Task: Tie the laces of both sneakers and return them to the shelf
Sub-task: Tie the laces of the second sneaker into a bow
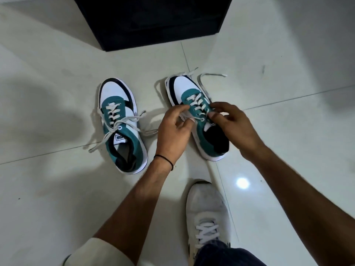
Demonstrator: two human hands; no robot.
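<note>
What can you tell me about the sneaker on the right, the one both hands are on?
The right sneaker is teal with a white toe, a dark toe stripe, a white sole and a black lining. It stands upright on the pale tiled floor, toe pointing away towards the dark shelf. Its white laces are untied, with loose ends trailing past the toe. The left hand and right hand pinch at the lacing near the top eyelets.

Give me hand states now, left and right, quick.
Left hand: fingers pinched on the lace of the right-side sneaker.
Right hand: fingers closed at the same sneaker's opposite lace side; the pinch itself is hidden.
</note>
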